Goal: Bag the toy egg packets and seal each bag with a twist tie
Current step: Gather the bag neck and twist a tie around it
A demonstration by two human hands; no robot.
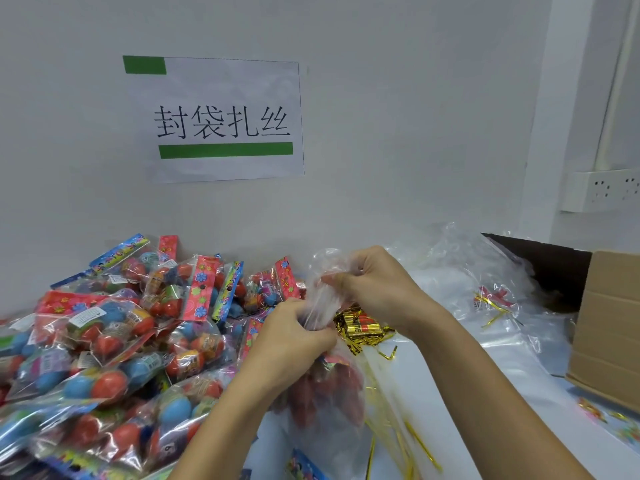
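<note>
The clear bag (325, 386) with a toy egg packet inside is held up in the middle of the view, above the white table (491, 393), and its gathered neck is gripped by both hands. The neck is clenched low by the left hand (294, 336), whose fingers are curled tightly round the plastic just above the red eggs that are seen blurred through the bag. The upper, loose part of the neck is pinched by the right hand (372, 282), with the thumb and fingertips closed on the film near the bag's mouth. Whether a tie is already held between the fingers cannot be told. Just behind the hands, a bundle of gold twist ties (360, 329) is laid on the table, and more single gold ties (415, 445) are scattered under and beside the hanging bag. To the left, a large heap of toy egg packets (104, 341) is piled against the wall, with red and blue eggs and bright header cards. To the right, a stack of empty clear bags (485, 271) is spread on the table, with a few gold ties on it, and next to it a cardboard box (609, 323) is placed. On the wall above, a paper sign (221, 121) with green bars is fixed, and a white power socket (602, 190) is seen at the right.
</note>
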